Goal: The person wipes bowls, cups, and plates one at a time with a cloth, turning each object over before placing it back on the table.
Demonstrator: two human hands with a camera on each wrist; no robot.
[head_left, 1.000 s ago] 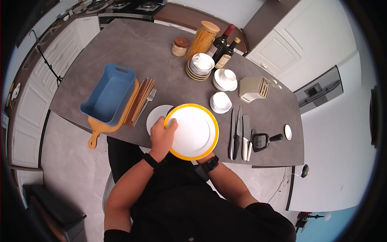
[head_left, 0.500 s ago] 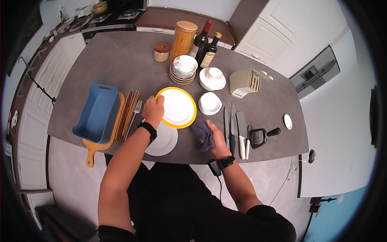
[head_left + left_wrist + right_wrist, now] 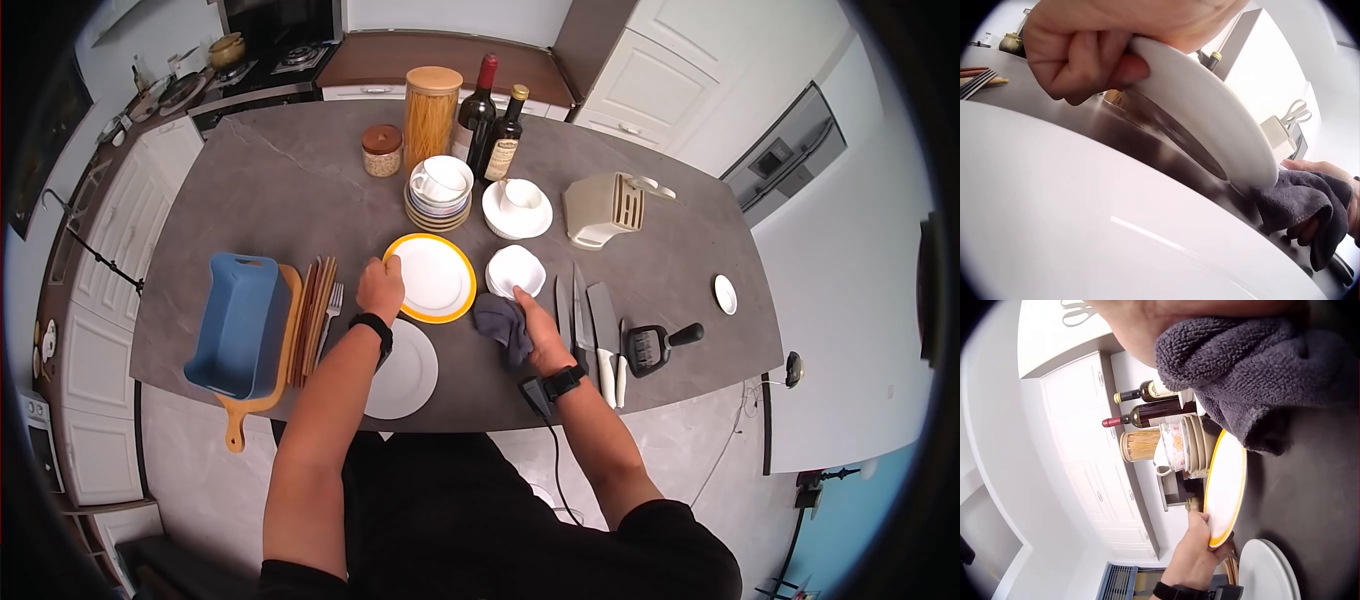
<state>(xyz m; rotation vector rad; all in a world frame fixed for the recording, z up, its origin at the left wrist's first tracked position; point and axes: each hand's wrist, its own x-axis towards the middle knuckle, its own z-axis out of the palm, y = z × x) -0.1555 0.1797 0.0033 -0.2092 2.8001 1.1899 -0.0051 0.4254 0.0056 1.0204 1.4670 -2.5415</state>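
My left hand (image 3: 381, 288) grips the left edge of a white plate with a yellow rim (image 3: 435, 280). In the left wrist view this plate (image 3: 1210, 106) is tilted, its gripped edge raised above the table and its far edge low. A dark grey cloth (image 3: 502, 325) is bunched in my right hand (image 3: 541, 335), just right of the plate; the right wrist view shows the cloth's (image 3: 1229, 362) towelling weave. Under my left wrist lie white plates (image 3: 1266, 572), one on another. A stack of small white bowls (image 3: 515, 270) stands right beside the cloth.
To the left, a blue bin (image 3: 240, 325) sits on a wooden board (image 3: 268, 395) beside chopsticks (image 3: 313, 320) and a fork (image 3: 332, 308). Stacked dishes (image 3: 438, 195), a pasta jar (image 3: 432, 120) and bottles (image 3: 502, 140) stand behind. Knives (image 3: 598, 330) and a knife block (image 3: 603, 212) are right.
The yellow-rimmed plate has gone from close to my body forward and down toward the table in my left hand. My right hand, earlier behind it, has moved out rightward with the cloth.
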